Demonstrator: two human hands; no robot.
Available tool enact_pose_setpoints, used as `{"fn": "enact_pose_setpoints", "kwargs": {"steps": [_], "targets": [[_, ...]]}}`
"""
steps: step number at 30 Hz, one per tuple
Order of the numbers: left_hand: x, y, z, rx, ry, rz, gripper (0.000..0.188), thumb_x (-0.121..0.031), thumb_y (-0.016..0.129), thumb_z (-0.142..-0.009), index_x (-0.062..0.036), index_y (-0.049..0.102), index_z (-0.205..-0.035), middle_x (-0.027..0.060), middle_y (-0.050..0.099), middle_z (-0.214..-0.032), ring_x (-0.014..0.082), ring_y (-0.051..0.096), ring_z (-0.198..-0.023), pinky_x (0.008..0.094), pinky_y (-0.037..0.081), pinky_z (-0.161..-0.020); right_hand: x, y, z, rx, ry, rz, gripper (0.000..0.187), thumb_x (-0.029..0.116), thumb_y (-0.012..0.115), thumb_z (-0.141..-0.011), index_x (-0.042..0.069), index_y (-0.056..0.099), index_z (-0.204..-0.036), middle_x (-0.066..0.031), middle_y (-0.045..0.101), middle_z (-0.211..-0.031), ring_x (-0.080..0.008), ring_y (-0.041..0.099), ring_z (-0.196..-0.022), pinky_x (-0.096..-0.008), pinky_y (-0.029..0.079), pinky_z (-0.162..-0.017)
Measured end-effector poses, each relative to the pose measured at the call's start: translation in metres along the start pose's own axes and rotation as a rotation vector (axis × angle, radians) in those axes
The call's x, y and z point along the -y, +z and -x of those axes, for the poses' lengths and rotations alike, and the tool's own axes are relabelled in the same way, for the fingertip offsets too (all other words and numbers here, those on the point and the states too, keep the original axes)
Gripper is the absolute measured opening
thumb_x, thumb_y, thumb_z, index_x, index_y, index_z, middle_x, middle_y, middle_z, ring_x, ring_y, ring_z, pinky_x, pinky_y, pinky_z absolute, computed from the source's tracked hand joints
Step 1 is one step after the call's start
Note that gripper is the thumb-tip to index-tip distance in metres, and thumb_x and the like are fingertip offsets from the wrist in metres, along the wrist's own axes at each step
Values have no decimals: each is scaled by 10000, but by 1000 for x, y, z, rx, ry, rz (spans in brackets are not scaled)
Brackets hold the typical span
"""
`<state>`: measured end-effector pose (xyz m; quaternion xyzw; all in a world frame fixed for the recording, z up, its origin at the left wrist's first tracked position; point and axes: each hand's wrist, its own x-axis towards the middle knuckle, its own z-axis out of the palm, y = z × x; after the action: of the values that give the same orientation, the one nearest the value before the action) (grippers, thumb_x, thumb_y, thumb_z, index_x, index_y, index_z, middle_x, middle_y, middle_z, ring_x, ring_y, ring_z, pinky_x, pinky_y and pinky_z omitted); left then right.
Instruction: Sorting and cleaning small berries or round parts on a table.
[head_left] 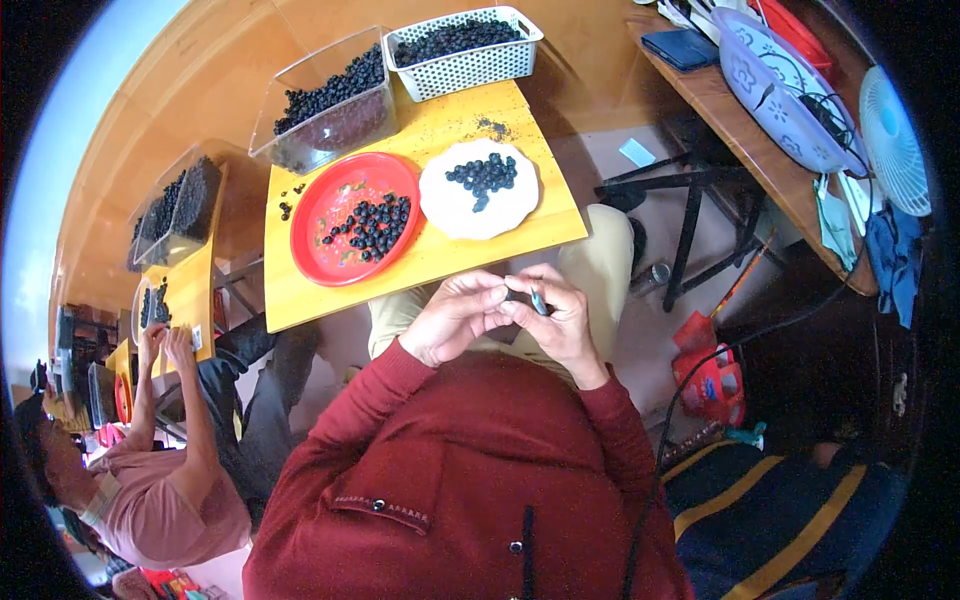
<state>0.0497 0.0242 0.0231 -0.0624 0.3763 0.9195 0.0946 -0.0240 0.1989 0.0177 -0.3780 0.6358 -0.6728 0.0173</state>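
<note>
My left hand (462, 316) and my right hand (556, 318) meet just past the table's near edge, above my lap. Between the fingertips, a small dark berry-like piece (515, 295) is pinched by my left hand. A slim blue-grey tool (539, 302) sticks out from the closed fingers of my right hand; its working end is hidden. On the yellow table (360, 306) beyond are a red plate (304, 238) and a white scalloped plate (480, 222), both bearing several dark round pieces.
Behind the plates stand a clear bin (290, 150) and a white perforated basket (465, 78), both full of dark pieces. A co-worker (165, 500) sits left at a similar table. On the right, a wooden table bears a lilac basin (760, 80) and a fan (893, 140); a cable hangs down.
</note>
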Motion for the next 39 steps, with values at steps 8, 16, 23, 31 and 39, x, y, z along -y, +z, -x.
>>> {"fn": "enact_pose_setpoints", "kwargs": {"steps": [8,16,23,31,39], "targets": [[-4,-7,11,-38,67,51,166,-126,618,-960,-26,679,-1078,87,692,-1062,165,674,-934,324,561,-855,5,10,-13,123,124,-99,264,32,723,-838,-6,695,-1097,-50,648,-898,-108,595,-783,-253,478,-684],[-11,-14,18,-87,153,114,149,-114,611,-963,-24,676,-1062,111,684,-1104,176,671,-978,344,565,-888,3,22,-31,216,231,-120,315,109,734,-871,-33,659,-1142,-24,629,-850,-76,566,-772,-242,465,-672],[-6,-32,21,-155,220,324,120,-85,641,-941,-65,690,-1049,62,710,-983,152,679,-884,335,571,-846,11,30,-39,174,176,188,363,127,682,-907,-61,600,-1207,-179,670,-934,-228,675,-811,-333,521,-699],[-9,-44,23,-174,260,392,149,-93,636,-944,-62,678,-1083,62,695,-980,153,663,-881,345,571,-845,7,45,-40,263,53,248,290,139,643,-938,-38,630,-1166,-197,666,-955,-319,682,-819,-363,527,-700],[-11,-52,30,-146,263,464,138,-91,628,-951,-61,681,-1075,65,700,-956,157,668,-876,338,570,-834,4,57,-44,286,5,310,312,194,662,-932,-16,648,-1161,-162,665,-895,-295,672,-743,-371,526,-637]]}}
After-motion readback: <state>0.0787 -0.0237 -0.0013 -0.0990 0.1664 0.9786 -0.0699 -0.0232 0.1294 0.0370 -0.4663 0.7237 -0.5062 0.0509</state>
